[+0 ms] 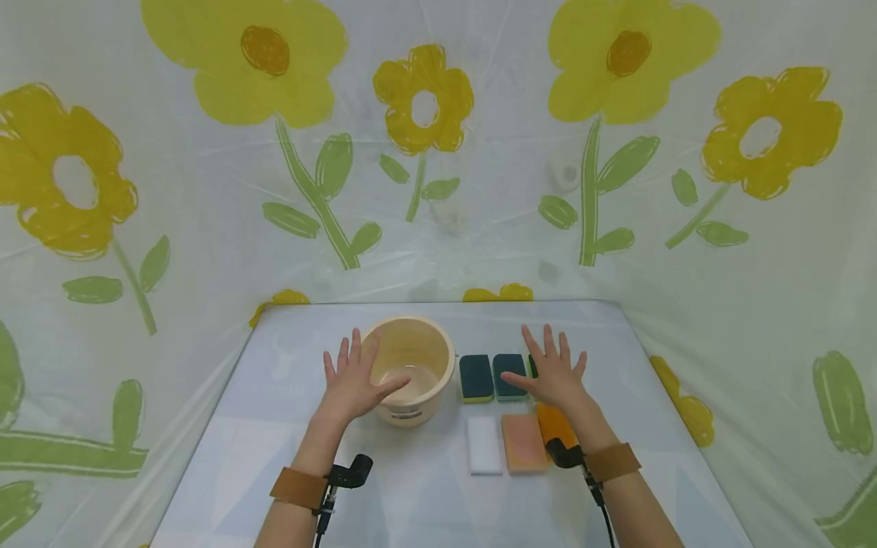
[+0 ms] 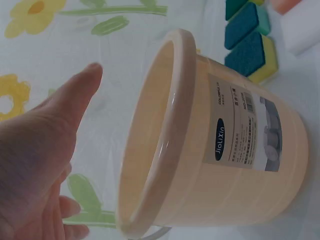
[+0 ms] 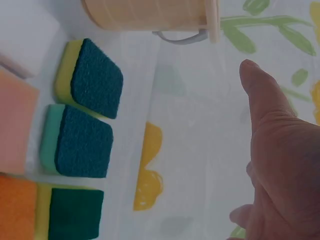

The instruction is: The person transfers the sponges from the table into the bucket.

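Spreading fingers, left hand [image 1: 352, 386] and right hand [image 1: 558, 382] hover; only left wrist shows the round cream plastic bucket's [image 2: 225, 197] printed label [image 2: 232, 127] clearly.

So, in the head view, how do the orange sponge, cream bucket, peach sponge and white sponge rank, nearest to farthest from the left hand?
1. Cream bucket: beside the left hand.
2. White sponge: near row, left.
3. Peach sponge: middle.
4. Orange sponge: right end.
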`<state>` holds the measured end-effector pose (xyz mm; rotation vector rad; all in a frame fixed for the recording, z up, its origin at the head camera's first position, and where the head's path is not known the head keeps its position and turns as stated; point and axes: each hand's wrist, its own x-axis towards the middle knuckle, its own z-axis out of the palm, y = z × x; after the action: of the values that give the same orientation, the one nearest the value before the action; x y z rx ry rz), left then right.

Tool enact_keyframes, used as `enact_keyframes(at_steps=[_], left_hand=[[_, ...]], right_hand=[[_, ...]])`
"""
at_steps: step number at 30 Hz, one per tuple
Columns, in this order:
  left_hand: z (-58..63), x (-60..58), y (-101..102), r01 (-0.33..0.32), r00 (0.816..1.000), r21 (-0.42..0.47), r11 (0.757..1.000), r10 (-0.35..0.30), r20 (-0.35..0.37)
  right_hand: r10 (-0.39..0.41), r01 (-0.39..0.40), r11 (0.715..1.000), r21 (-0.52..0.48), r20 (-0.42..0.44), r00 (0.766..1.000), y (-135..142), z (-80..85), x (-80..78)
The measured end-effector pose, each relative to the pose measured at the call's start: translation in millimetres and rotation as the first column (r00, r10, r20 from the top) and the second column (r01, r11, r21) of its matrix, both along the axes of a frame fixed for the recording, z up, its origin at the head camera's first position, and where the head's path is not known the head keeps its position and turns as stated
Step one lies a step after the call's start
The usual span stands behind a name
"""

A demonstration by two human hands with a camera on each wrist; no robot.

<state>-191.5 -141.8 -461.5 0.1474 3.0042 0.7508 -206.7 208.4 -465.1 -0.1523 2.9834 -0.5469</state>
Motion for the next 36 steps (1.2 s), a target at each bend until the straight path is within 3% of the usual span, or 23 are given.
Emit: enact_keyframes(at_steps=[4,9,15,26,32,36], left_hand=[[-0.2,-2.7,-10.1,-0.046,0.999,0.126,0.991,0.043,0.025],[1.6,-5.0,-24.4,-0.142,0.987,0.264,0.954,0.114,0.116],[3.2,-11.0,-35.4,-0.210,0.965,0.266,0.941,0.156,0.213],[1.7,-25.6,-46.8,-0.231,0.942,0.290,0.929,0.139,0.305],[0.9,-29.6,-46.8,-0.245,0.931,0.359,0.901,0.116,0.345],[-2.1,-31.2,-46.8,-0.249,0.934,0.420,0.873,0.102,0.342]], right_hand=[[-0.007,0.007,1.000,-0.002,-0.008,1.000,10.0,-3.0,6.2],[-0.011,0.011,1.000,-0.014,-0.008,1.000,23.9,-10.6,12.9],[-0.009,0.009,1.000,-0.026,0.002,1.000,35.1,-16.9,22.7],[-0.034,0.038,0.997,-0.061,0.076,0.997,48.7,-34.2,35.9],[-0.059,0.064,0.996,-0.058,0.096,0.994,53.7,-44.1,43.3],[-0.065,0.072,0.995,-0.065,0.106,0.992,58.0,-49.4,48.0]])
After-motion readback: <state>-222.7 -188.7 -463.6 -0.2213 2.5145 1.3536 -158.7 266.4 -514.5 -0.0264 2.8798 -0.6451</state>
